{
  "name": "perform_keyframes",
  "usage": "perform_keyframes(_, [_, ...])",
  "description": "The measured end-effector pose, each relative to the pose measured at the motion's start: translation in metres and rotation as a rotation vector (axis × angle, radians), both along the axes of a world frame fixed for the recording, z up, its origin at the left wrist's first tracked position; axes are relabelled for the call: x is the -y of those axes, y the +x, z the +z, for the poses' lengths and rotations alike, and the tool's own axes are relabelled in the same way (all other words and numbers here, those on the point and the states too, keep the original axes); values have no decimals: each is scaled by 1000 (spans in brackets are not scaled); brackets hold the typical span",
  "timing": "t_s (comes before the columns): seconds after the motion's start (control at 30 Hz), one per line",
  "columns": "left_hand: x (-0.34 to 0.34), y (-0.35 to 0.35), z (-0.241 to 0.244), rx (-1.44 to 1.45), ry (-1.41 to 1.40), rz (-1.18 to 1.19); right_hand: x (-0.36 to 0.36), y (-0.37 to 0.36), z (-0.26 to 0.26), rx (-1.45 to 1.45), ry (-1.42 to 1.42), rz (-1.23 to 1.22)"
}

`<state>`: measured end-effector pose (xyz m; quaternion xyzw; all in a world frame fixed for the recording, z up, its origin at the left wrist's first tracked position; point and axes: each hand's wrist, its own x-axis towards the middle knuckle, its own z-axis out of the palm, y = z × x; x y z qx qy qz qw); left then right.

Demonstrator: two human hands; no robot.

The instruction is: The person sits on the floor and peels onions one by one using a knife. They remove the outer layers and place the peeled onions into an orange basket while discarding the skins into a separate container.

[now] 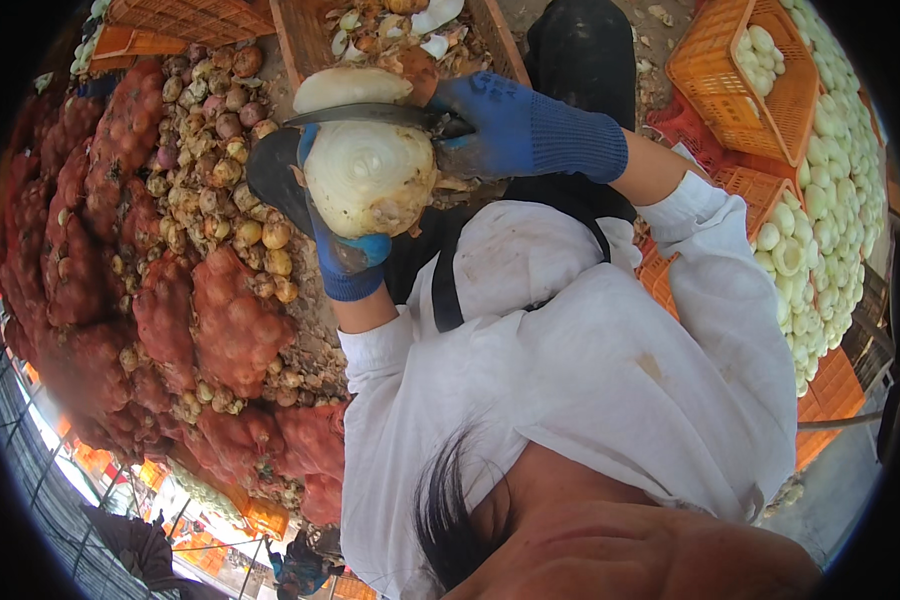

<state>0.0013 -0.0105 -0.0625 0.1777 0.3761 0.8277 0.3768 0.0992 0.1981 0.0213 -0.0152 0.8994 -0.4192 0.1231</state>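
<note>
A large, mostly peeled white onion [371, 176] rests in my left hand [349, 259], which wears a blue coated glove and cups it from below and from the left. My right hand [495, 127], gloved the same way, grips a knife [360, 113] by its handle. The dark, slightly curved blade lies across the far side of the onion. Just beyond the blade shows a pale rounded onion section [352, 88]; whether it is cut free I cannot tell. Brown onion skin [418, 75] sits beside it, near my right fingers.
Past my hands, a wooden box [502, 45] holds skins and scraps. Red mesh sacks [240, 322] and loose unpeeled onions [225, 172] cover the left. On the right stand orange plastic crates [787, 112] and many peeled onions [832, 202]. Another person [300, 566] is in the background.
</note>
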Motion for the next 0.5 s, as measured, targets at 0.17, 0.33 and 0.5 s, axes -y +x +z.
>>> perform_keyframes(0.17, [4, -10, -13, 186, 206, -59, -4, 1, -8, -182, -91, -6])
perform_keyframes(0.33, [21, -1, -12, -112, 5, 271, -9, 16, -33, -557, 226, -45])
perform_keyframes(0.5, [17, -5, 5, -166, -107, 372, 21, 21, -31, -444, -235, -169])
